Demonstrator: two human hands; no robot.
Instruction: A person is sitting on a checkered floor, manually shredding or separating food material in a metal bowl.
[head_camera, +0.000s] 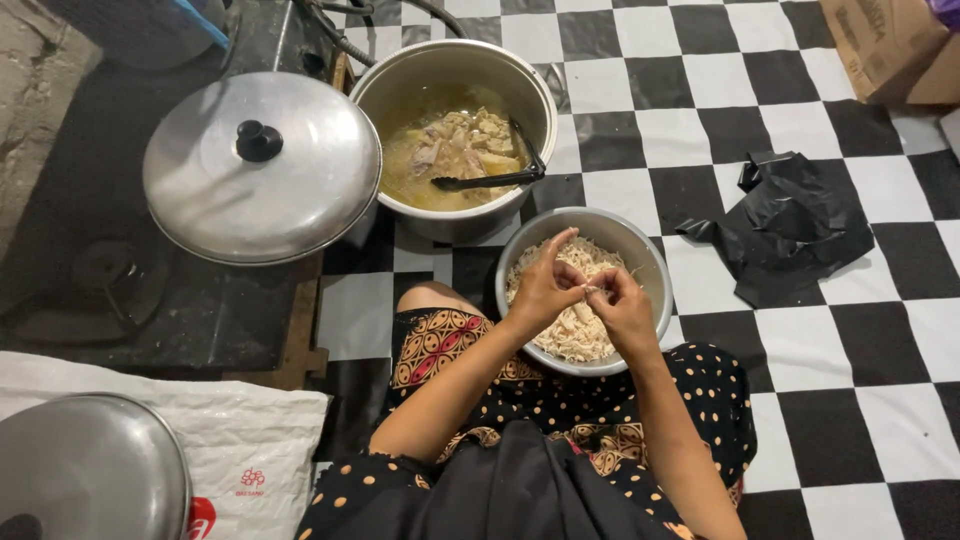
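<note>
Now, your left hand (543, 290) and right hand (622, 305) meet over the bowl (650, 262), fingertips pinched shut on one shred (592, 290) between them. Pull unevenly and strands could drop past the rim onto your lap.

Dull brushed-metal bowl (640, 245) and pot (400, 75), shinier metal lid (300, 190) — crinkled glossy black plastic bag (790, 230), smooth checkered floor (850, 380)

Domed metal lid (262, 166), pot of broth (455, 70) with black ladle (490, 180), crumpled black plastic bag (790, 225), cardboard box (890, 45).
</note>
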